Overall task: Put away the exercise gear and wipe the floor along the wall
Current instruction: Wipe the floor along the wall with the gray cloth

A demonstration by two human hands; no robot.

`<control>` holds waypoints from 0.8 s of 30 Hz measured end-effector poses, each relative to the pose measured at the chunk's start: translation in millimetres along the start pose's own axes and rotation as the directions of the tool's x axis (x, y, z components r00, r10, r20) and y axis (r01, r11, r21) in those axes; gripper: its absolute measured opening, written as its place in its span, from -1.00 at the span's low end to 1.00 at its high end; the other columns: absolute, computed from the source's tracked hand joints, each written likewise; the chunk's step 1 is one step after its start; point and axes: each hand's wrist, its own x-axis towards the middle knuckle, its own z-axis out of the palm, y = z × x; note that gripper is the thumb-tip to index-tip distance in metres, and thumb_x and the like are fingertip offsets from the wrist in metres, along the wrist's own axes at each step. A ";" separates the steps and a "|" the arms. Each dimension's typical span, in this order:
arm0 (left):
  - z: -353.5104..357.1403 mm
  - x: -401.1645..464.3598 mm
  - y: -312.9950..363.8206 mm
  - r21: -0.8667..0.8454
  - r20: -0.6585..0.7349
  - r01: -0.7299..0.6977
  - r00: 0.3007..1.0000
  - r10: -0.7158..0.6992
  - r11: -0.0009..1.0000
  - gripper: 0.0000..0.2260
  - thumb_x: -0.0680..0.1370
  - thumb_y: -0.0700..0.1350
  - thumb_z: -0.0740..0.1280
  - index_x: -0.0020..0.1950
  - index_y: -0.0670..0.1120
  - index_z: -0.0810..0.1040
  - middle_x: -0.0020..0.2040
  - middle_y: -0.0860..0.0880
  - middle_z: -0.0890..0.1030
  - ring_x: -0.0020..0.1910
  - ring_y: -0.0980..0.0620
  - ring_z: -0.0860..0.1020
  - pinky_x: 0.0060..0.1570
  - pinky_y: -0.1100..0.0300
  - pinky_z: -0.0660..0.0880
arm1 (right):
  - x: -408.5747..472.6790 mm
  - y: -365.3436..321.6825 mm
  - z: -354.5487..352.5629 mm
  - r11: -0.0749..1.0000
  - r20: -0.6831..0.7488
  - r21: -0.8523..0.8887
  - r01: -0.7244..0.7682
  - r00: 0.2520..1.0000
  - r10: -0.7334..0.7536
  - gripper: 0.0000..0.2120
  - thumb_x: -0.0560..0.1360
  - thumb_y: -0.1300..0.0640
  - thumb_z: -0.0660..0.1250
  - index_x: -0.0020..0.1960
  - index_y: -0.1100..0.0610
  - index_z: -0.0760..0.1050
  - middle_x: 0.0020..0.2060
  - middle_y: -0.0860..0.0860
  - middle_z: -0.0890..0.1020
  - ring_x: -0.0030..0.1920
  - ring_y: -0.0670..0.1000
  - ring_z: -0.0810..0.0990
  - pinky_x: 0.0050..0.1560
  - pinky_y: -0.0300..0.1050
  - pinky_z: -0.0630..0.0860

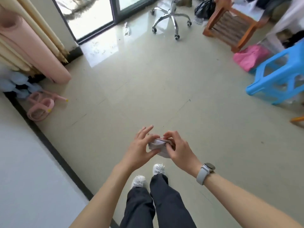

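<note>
A small folded pale cloth point(157, 143) is held between both hands in front of me, above my feet. My left hand point(139, 148) pinches its left edge with the thumb below and the other fingers spread out. My right hand point(178, 149) grips its right side with curled fingers; a grey watch sits on that wrist. A rolled pink exercise mat point(41, 51) leans against the radiator at the left wall. A pink resistance band with handles point(41, 106) lies on the floor by the dark baseboard point(54, 150).
A blue plastic stool point(278, 76) stands at the right, with a pink bag point(251, 57) behind it and a wooden rack point(230, 25) farther back. A chrome chair base point(171, 18) is near the glass door. A blue fluffy item point(14, 83) lies under the radiator.
</note>
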 end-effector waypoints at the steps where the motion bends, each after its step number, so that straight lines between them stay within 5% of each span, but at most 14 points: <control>1: 3.3 5.6 11.8 0.011 0.014 -0.049 0.999 0.049 0.999 -0.71 0.46 -0.13 0.41 0.17 -0.03 0.55 0.29 0.06 0.46 0.35 0.06 0.33 0.32 0.12 0.32 | -13.7 -1.8 -10.4 1.000 -0.070 0.014 -0.015 0.997 0.016 -0.80 0.51 0.34 0.19 0.11 0.19 0.39 -0.05 -0.01 0.54 -0.03 -0.07 0.55 -0.04 -0.54 0.38; 6: 35.1 28.9 77.5 -0.005 0.225 -0.093 0.970 0.092 0.996 -0.87 0.42 -0.19 0.34 -0.07 -0.12 0.64 -0.17 -0.10 0.64 -0.13 -0.07 0.56 -0.10 0.12 0.45 | -91.0 17.4 -48.4 0.966 -0.265 0.170 -0.194 0.935 0.235 -0.70 0.52 0.23 0.24 0.23 0.07 0.36 0.03 -0.11 0.51 0.06 -0.16 0.50 0.06 -0.49 0.41; 9: 72.4 35.8 121.0 -0.176 0.378 -0.034 0.920 0.099 0.984 -0.81 0.31 -0.16 0.23 -0.19 -0.08 0.62 -0.36 0.07 0.61 -0.35 0.10 0.53 -0.30 0.16 0.46 | -137.0 46.4 -66.3 0.929 -0.322 0.267 -0.255 0.885 0.336 -0.65 0.50 0.22 0.30 0.26 0.07 0.36 0.09 -0.15 0.50 0.09 -0.24 0.48 0.06 -0.56 0.33; 11: 107.3 36.3 154.7 -0.197 0.467 -0.026 0.876 0.117 0.980 -0.82 0.28 -0.16 0.21 -0.25 -0.02 0.59 -0.45 0.15 0.57 -0.44 0.19 0.48 -0.38 0.27 0.41 | -166.3 66.8 -80.3 0.900 -0.400 0.340 -0.273 0.824 0.402 -0.70 0.49 0.24 0.31 0.18 0.02 0.41 0.07 -0.08 0.54 0.06 -0.20 0.51 0.10 -0.40 0.41; 14: 169.0 38.2 201.7 -0.071 0.588 -0.113 0.798 0.133 0.991 -0.73 0.32 -0.17 0.30 -0.01 0.01 0.59 -0.13 -0.02 0.65 -0.14 0.01 0.59 -0.11 0.14 0.51 | -207.7 104.4 -111.8 0.895 -0.580 0.324 -0.307 0.683 0.445 -0.74 0.49 0.30 0.26 -0.01 -0.06 0.46 -0.08 -0.02 0.56 -0.10 -0.22 0.52 -0.05 -0.45 0.40; 17: 237.8 51.3 237.4 0.340 0.705 -0.437 0.704 0.081 0.833 -0.37 0.46 -0.04 0.38 0.47 0.05 0.18 0.41 -0.04 0.33 0.36 -0.09 0.33 0.32 -0.01 0.29 | -260.2 156.7 -154.6 0.841 -0.710 0.344 -0.417 0.471 0.524 -0.79 0.47 0.36 0.25 0.04 0.17 0.53 -0.10 0.03 0.53 -0.17 -0.19 0.49 -0.17 -0.48 0.33; 19: 285.9 52.5 268.9 0.439 0.698 -0.539 0.708 0.105 0.719 -0.32 0.50 0.04 0.33 0.50 0.07 0.03 0.49 -0.03 0.16 0.42 -0.09 0.22 0.35 -0.02 0.21 | -303.8 198.2 -182.5 0.780 -0.735 0.416 -0.468 0.332 0.591 -0.77 0.44 0.39 0.25 0.05 0.21 0.54 -0.08 0.09 0.53 -0.13 -0.03 0.51 -0.16 -0.40 0.29; 24: 423.2 25.4 362.8 0.384 0.688 -0.627 0.684 0.244 0.678 -0.50 0.57 0.04 0.19 0.47 -0.01 0.16 0.45 -0.03 0.24 0.40 -0.06 0.27 0.34 0.05 0.20 | -416.9 275.4 -249.7 0.675 -0.732 0.555 -0.486 0.099 0.674 -0.82 0.44 0.40 0.28 0.00 0.26 0.56 -0.07 0.16 0.50 -0.13 0.02 0.52 -0.20 -0.48 0.29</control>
